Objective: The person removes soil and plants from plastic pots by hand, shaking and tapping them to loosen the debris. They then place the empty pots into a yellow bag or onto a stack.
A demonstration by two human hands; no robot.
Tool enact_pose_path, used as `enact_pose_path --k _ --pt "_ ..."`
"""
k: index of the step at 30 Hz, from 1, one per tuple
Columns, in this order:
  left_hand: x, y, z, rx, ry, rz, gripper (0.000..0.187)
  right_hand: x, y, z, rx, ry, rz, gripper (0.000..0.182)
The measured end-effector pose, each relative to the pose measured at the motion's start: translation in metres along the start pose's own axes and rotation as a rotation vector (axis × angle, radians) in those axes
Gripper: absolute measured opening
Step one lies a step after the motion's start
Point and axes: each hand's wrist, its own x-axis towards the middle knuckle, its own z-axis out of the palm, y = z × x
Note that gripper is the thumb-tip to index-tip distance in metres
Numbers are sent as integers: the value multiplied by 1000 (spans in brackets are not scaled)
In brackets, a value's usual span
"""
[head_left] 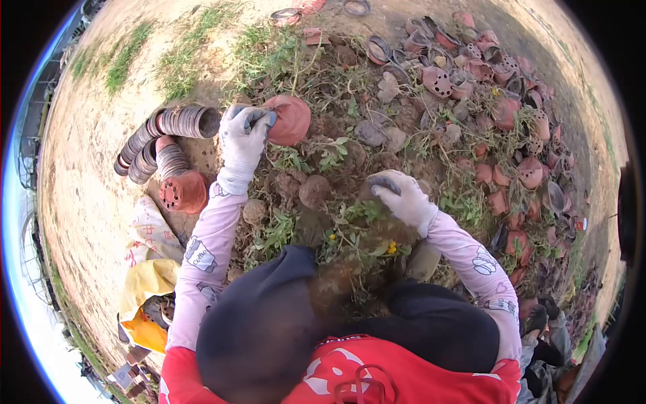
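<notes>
Both hands wear pale gloves with grey fingertips. My left hand (246, 135) pinches the edge of a reddish plastic pot (289, 120), above the soil and weeds. To the right, my right hand (402, 196) is closed, its fingers curled inward; whether anything lies inside is hidden. Below and between the hands sit round soil clumps, one a brown root ball (314, 192), among green plants. Left of my left hand lie curved stacks of nested pots (188, 122), with a red pot (185, 192) at the end of one stack.
Many loose pots (437, 81) and clods are heaped at the right. A yellow bag (147, 286) and a white sack (151, 225) lie at the lower left. Yellow flowers (391, 248) show near my knees. Part of another person (548, 347) is at the lower right.
</notes>
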Motion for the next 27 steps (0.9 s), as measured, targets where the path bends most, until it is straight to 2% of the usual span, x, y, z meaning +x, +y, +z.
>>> enact_pose_path --k 2,3,5,6,7,10,11,13,14,15,17,18,19,21,22,25,27 --pt "1 -17 12 348 -122 223 12 -2 -3 3 53 -11 53 24" --pt "7 -12 11 392 -134 225 11 3 -2 -3 29 1 17 24" --pt "23 -11 3 254 24 215 10 3 7 -2 18 35 -52 24" --pt "25 -2 -5 181 126 202 8 -3 -2 -2 64 30 31 24" --pt "23 11 -10 75 216 133 8 -6 0 -3 18 32 -11 24" --pt "5 -16 18 429 -293 187 8 -6 1 0 48 24 30 24" --pt "2 -26 18 433 -224 194 10 -4 -4 -2 28 25 28 25" --pt "13 -5 -2 -40 2 -89 16 -6 0 0 25 40 45 25" --pt "16 -13 -7 -288 41 -163 18 -8 6 0 47 37 46 25" --pt "15 -24 -9 -694 22 -375 16 -5 11 -2 64 38 34 25" --pt "4 -51 -7 -1504 -64 -501 21 -2 17 0 104 62 51 25" --pt "-2 -65 2 -1704 -102 -672 27 -1 18 2 144 72 76 26" --pt "-16 -105 22 -1721 -34 -799 29 0 16 0 146 72 69 26" --pt "-32 -85 21 -1832 -135 -722 30 0 9 -3 42 48 44 25" --pt "-36 -77 17 -1968 -197 -788 31 -1 6 -3 48 51 48 25" --pt "-34 -51 17 -1870 -182 -768 31 -1 4 -3 65 61 63 25" --pt "-34 -88 32 -1031 -169 -678 22 2 6 0 73 50 20 25"
